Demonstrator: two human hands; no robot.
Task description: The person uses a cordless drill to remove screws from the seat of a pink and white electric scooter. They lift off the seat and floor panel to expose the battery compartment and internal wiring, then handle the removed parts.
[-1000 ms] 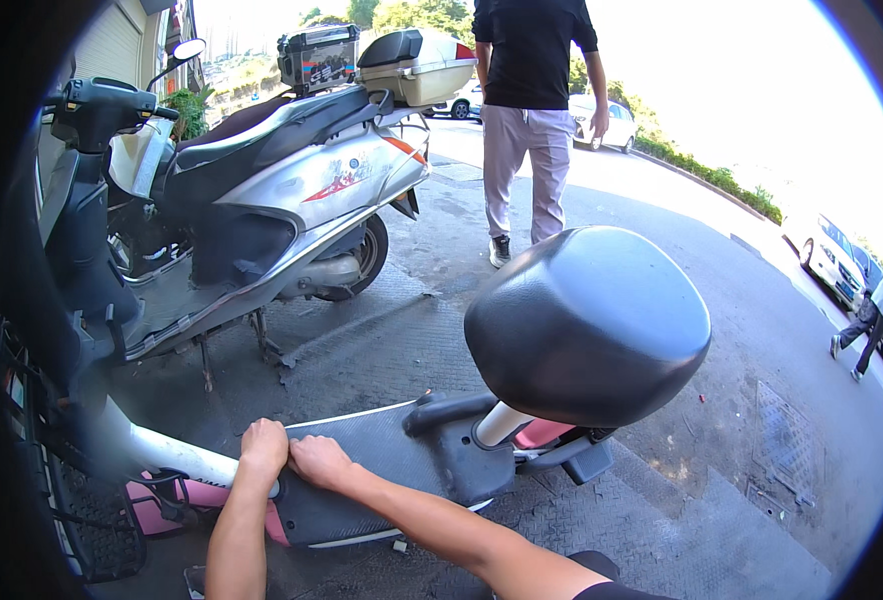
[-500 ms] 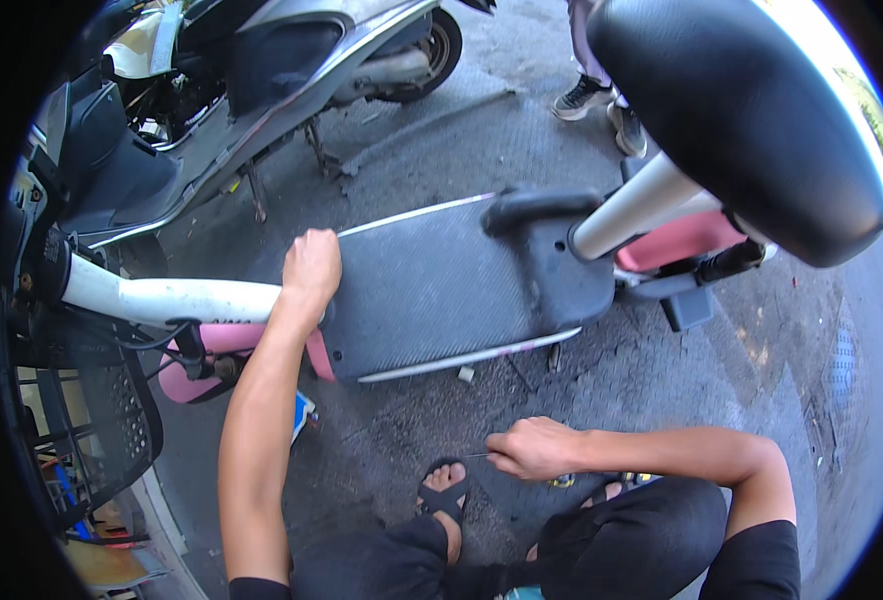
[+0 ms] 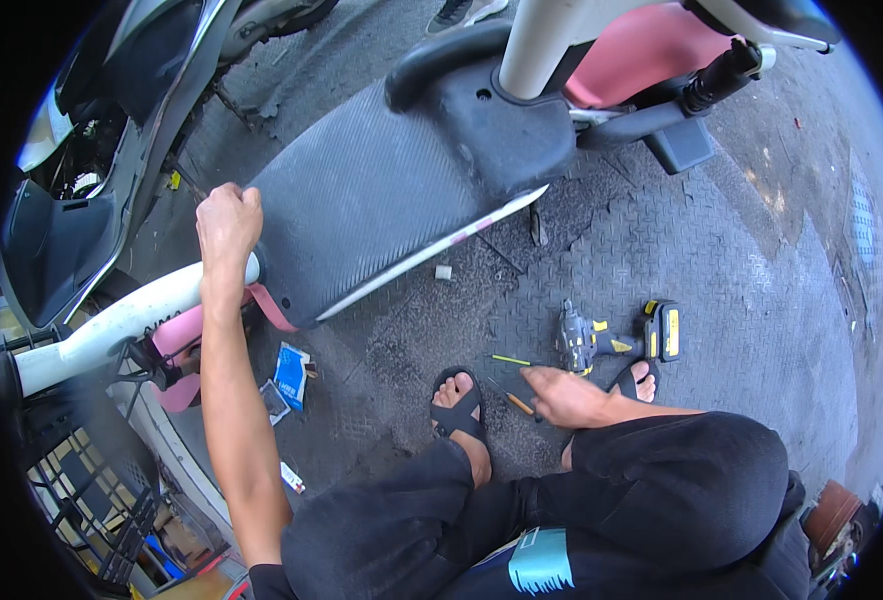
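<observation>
Dark grey ribbed scooter deck (image 3: 362, 200) with a pale edge strip. White frame tube (image 3: 112, 325), pink panels (image 3: 177, 340). Black-and-yellow drill (image 3: 617, 340) on grey diamond-patterned floor (image 3: 742, 260). Black sandals (image 3: 459, 400), black trousers (image 3: 662, 490), blue packet (image 3: 290, 372).

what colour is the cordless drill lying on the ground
Black and grey with yellow accents; the cordless drill shows best in the head view.

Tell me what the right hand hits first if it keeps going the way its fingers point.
Probably the orange-handled tool lying on the ground just ahead of the right hand, though depth is hard to judge.
</observation>
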